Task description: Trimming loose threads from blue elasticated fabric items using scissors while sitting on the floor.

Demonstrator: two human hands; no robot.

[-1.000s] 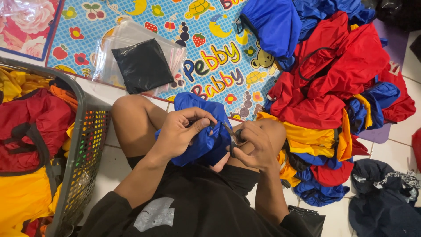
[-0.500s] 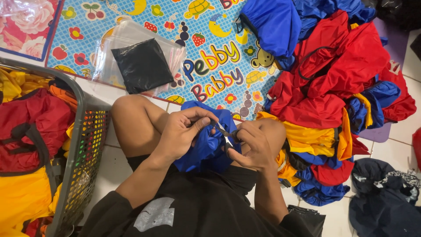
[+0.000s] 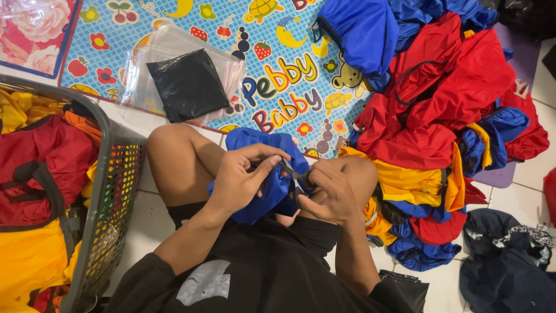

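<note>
I sit on the floor with a blue fabric bag [image 3: 263,191] bunched in my lap. My left hand [image 3: 240,177] pinches the top of the blue bag between thumb and fingers. My right hand [image 3: 330,197] grips small black-handled scissors [image 3: 295,174], their blades pointing at the spot my left fingers hold. My bare knees show on either side of the bag.
A grey mesh basket [image 3: 110,197] at left holds red, yellow and orange bags. A heap of red, blue and yellow bags [image 3: 440,104] lies at right. Clear plastic sleeves with a black folded item [image 3: 188,84] rest on a cartoon-print mat [image 3: 289,69]. Dark fabric [image 3: 509,266] lies bottom right.
The blue bag has been pulled up and shifted slightly in my lap. The scissors' blades have moved closer to my left fingertips.
</note>
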